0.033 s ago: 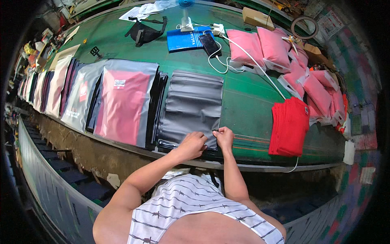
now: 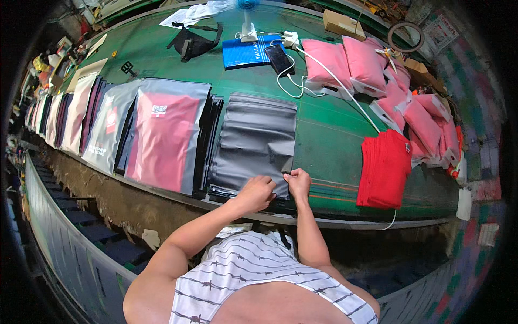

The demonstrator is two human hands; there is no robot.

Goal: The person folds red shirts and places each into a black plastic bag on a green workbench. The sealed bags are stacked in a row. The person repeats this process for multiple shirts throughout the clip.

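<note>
A stack of dark grey, slightly glossy plastic bags lies flat in front of me, near the table's front edge. My right hand pinches the edge of the top bag near the stack's lower right corner, where a small flap is turned up. Close beside it, over the stack's lower edge, my left hand has its fingers curled together. Whatever those left fingers grip is hidden from view. To the left of the stack is a pile of frosted clear bags holding folded pink cloth.
More bagged garments line the table leftward. Folded red cloth sits at the right, with pink bagged bundles behind it. A phone, blue box, small fan, white cable and black pouch are farther back.
By the right hand, the top bag's edge is lifted and folded over more, showing a darker flap. Both hands stay nearly in place.
</note>
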